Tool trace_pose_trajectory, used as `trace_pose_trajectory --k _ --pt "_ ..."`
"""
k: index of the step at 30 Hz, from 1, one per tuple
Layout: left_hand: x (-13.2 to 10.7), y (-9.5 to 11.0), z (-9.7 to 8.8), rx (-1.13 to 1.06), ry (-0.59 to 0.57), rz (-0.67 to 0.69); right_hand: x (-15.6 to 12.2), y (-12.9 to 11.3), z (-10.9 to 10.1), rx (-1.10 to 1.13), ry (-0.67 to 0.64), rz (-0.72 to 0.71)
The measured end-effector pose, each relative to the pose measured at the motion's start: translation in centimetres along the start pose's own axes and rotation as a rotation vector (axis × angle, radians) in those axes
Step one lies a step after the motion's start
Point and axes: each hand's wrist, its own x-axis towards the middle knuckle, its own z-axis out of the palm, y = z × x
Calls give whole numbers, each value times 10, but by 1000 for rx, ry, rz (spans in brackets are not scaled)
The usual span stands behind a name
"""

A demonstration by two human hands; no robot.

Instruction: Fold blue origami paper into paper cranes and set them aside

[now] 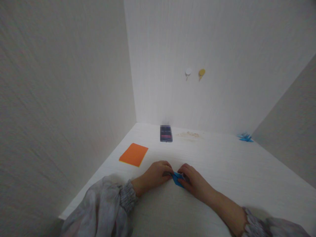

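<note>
A small folded piece of blue origami paper (176,178) is between my two hands, just above or on the white tabletop. My left hand (158,172) pinches its left end with thumb and fingers. On the other side, my right hand (191,177) grips the right part, its fingers curled over the paper. The fingers hide both ends of the fold. Beyond my left hand lies a square stack of orange paper (134,154) with a thin yellow edge.
A dark, blurred-out box-like object (166,133) stands near the back wall. Brownish marks (190,134) stain the table beside it. Folded blue paper pieces (245,137) sit in the far right corner. A white hook (188,71) and a yellow hook (201,72) are on the wall.
</note>
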Motion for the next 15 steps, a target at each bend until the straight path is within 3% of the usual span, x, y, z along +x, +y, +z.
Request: trace_pose_trajectory --k 5,9,12,15 --pt "-1 2 1 -59 50 11 1 0 3 -41 15 -12" --pt "0 -1 5 -110 82 -31 4 -1 8 -203 20 -41" --pt "2 -3 10 -160 119 -79 6 -2 11 -303 70 -25" --pt "4 -4 14 -204 166 -108 8 -5 11 -264 129 28"
